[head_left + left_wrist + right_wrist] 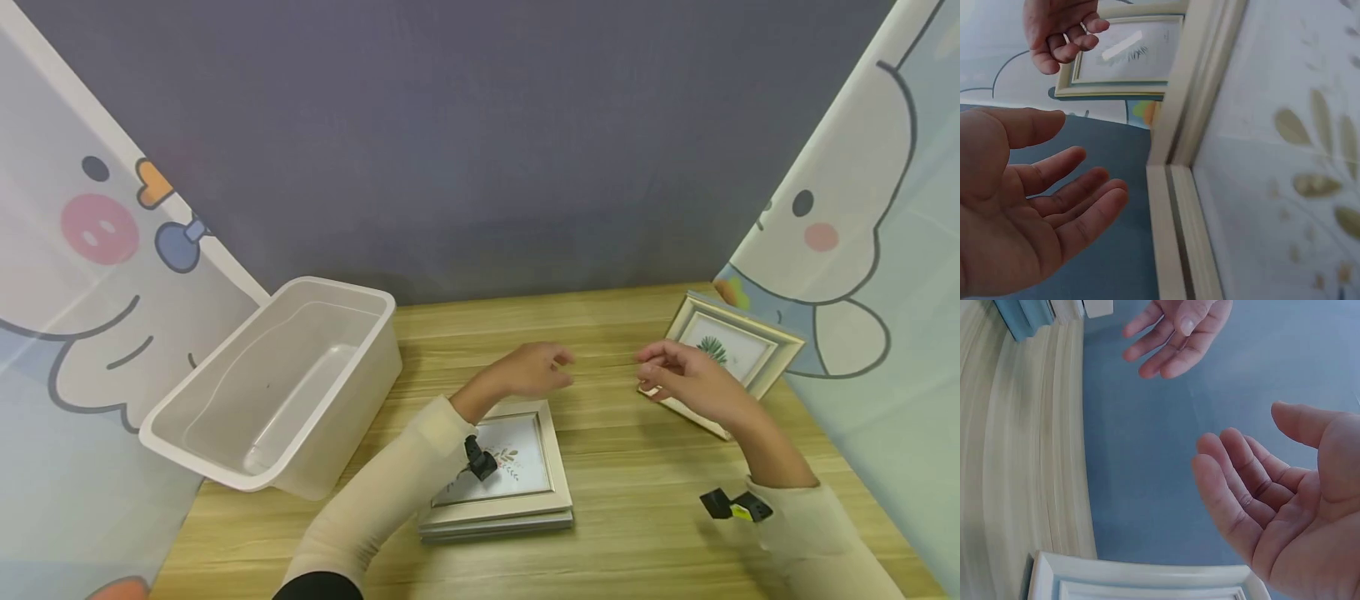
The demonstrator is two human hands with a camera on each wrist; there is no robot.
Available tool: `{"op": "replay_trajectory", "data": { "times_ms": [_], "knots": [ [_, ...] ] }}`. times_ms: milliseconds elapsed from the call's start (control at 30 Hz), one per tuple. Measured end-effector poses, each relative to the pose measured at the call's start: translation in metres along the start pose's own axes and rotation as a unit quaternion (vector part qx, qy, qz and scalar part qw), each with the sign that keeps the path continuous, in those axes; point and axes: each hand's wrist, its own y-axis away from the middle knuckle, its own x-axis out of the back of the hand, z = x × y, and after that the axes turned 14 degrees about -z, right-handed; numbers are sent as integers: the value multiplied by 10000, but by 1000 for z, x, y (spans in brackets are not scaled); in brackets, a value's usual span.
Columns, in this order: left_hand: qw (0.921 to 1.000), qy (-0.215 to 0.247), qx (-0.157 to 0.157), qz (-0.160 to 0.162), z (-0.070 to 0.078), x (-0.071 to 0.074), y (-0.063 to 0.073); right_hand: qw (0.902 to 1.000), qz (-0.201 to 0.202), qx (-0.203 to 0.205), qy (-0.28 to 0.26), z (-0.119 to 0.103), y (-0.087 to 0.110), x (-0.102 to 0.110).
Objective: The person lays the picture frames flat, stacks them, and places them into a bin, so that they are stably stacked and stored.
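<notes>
In the head view my left hand [532,368] hovers just beyond a stack of picture frames, its fingers loosely bent and holding nothing. The top picture frame [534,467] is cream, with a leaf-sprig print; a greyish frame edge [517,527] shows beneath it. My right hand [697,382] is raised in front of another picture frame [750,358], hiding part of it. That frame stands tilted at the right side of the table and bears a green leaf print. Both palms face each other across a gap, and the wrist views show relaxed fingers with nothing between them.
A deep white plastic bin [337,400] stands at the left of the wood-grain table [615,533], with nothing in it. A dark grey panel [480,150] rises behind the table. Cartoon-printed sheets [847,208] flank both sides.
</notes>
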Motion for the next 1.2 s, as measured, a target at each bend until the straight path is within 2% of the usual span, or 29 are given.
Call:
{"op": "replay_trajectory", "data": {
  "times_ms": [167,400,567,700,833,1033,1200],
  "knots": [
    [9999,-26,-19,-135,8,0,-8,9992,264,-124,261,8,9,8],
    [10000,39,-3,-55,10,-8,-27,9930,1024,-169,561,17,19,19],
    [9998,-164,13,-124,20,-13,-44,9791,1801,-215,915,24,29,26],
    [9991,-354,-26,-210,28,-16,-56,9627,2400,-388,1190,27,38,33],
    [9995,-293,-46,-95,34,-19,-70,9415,3053,-396,1369,27,42,41],
    [9989,380,-86,250,38,-23,-87,8940,4014,-395,1952,29,32,47],
    [9963,621,30,597,43,-21,-102,8591,4357,123,2683,30,17,52]
  ]
}}
